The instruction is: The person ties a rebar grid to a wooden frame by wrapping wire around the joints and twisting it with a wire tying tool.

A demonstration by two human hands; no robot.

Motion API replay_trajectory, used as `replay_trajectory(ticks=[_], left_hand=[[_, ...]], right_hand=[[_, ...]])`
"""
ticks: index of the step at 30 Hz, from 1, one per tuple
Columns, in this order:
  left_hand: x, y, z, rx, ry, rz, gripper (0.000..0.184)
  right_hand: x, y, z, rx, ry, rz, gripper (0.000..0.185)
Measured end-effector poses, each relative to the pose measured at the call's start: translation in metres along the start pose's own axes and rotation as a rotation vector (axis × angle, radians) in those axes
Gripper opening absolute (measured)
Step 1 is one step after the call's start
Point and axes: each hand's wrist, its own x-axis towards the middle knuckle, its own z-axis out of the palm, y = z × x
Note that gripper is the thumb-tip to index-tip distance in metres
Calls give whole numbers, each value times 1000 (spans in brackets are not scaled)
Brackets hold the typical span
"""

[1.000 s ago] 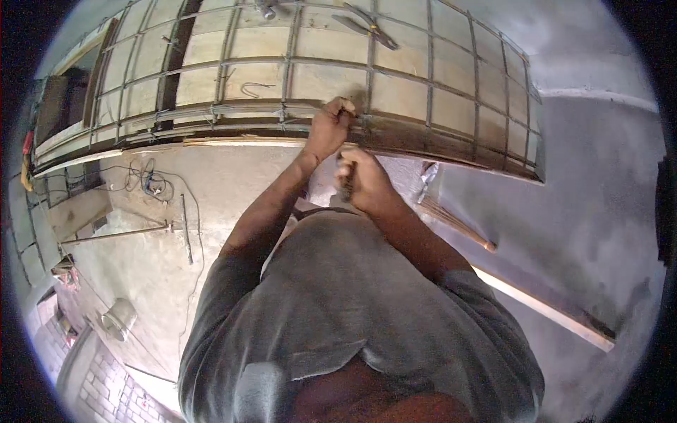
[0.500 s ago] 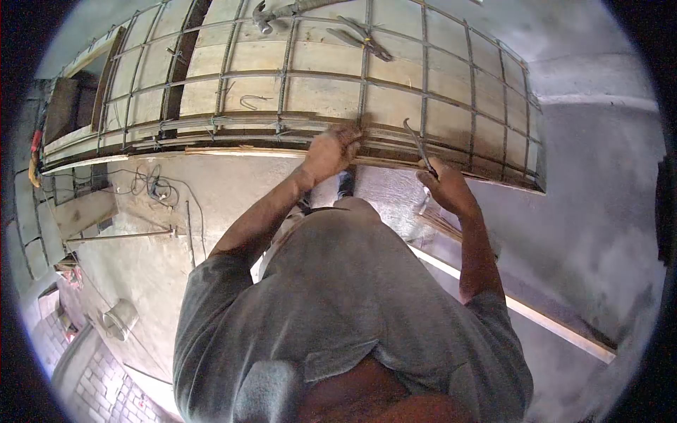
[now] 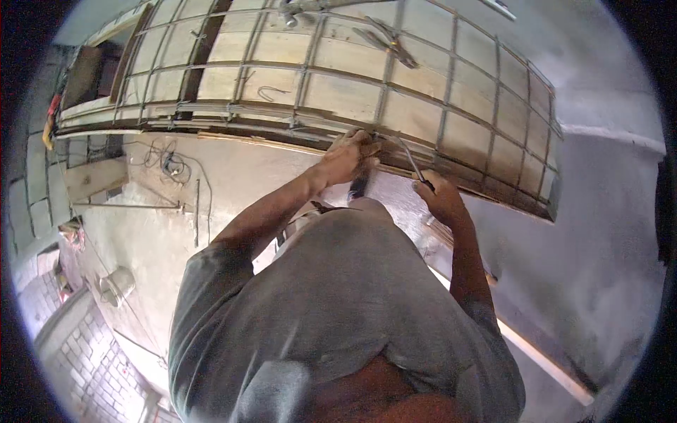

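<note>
My right hand (image 3: 446, 201) is closed around the handle of a rebar tying hook (image 3: 408, 153), whose curved metal tip points up and left toward my other hand. At the near edge of a rebar grid (image 3: 387, 70), my left hand (image 3: 349, 158) has its fingers pinched together by a crossing of the bars. Whatever lies between those fingers is too small and shaded to make out. The hook's tip is close to the left fingertips; whether they touch I cannot tell. Under the grid are pale wooden boards (image 3: 345, 60).
On the grid lie pliers (image 3: 396, 51) and a hammer (image 3: 290, 14). A bent piece of wire (image 3: 271, 92) rests on the boards. Below, the floor holds a tangled cable (image 3: 171, 166), a bucket (image 3: 117, 285) and a long timber (image 3: 543, 356). A grey wall (image 3: 606, 197) stands at right.
The view has shifted, so the grid appears farther right. My right hand has brought the hook closer to my left hand, its tip now near the left fingers.
</note>
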Motion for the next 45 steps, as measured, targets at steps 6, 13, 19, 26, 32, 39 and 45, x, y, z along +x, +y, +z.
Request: replay_trajectory(ticks=[6, 13, 19, 26, 32, 39, 45], left_hand=[[12, -22, 11, -434, 56, -268, 38], [31, -8, -17, -193, -159, -371, 53], [41, 4, -22, -82, -254, -558, 52], [42, 19, 0, 71, -175, -685, 52], [27, 11, 12, -9, 61, -552, 46], [29, -19, 15, -307, -47, -609, 48], [43, 1, 11, -166, -112, -807, 48]], right_hand=[[7, 31, 3, 185, 181, 6, 34], [-6, 55, -20, 228, 193, 134, 40], [0, 101, -14, 234, 243, 62, 39], [19, 113, -19, 254, 256, 15, 37], [38, 120, -13, 200, 232, -56, 36], [40, 129, -15, 279, 240, -83, 34], [43, 136, -11, 282, 318, -132, 31]])
